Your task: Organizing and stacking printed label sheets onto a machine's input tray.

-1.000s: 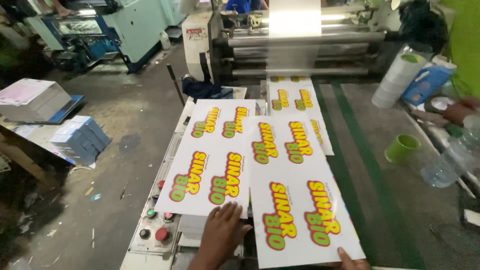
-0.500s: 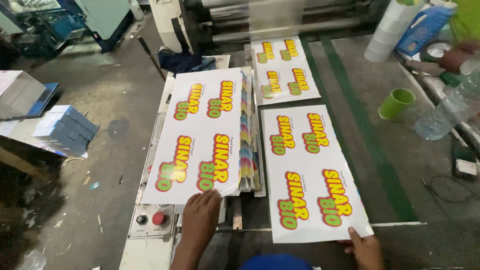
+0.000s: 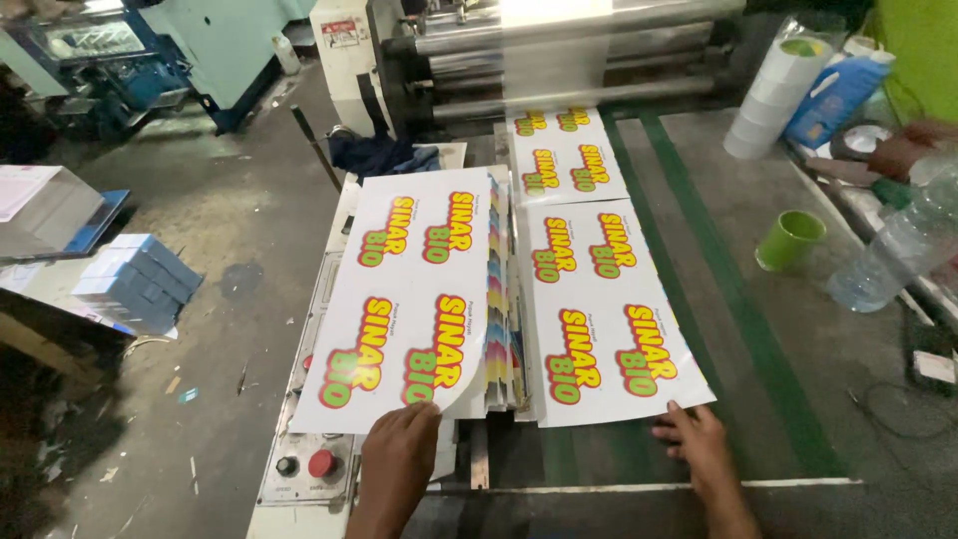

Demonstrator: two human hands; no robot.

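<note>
Both forearms leave the bottom edge, so nothing above the wrists shows; the left hand (image 3: 399, 454) covers the near corner of the printed sheet (image 3: 409, 299); the stack (image 3: 502, 329) beneath shows only coloured edges; the plastic bottle (image 3: 893, 250) is blurred and cut by the right edge; the small print on the sheets is unreadable.

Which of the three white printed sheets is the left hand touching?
The left hand presses the near edge of the leftmost glossy white printed sheet, atop the stack; the other two sheets lie flat to its right.
</note>
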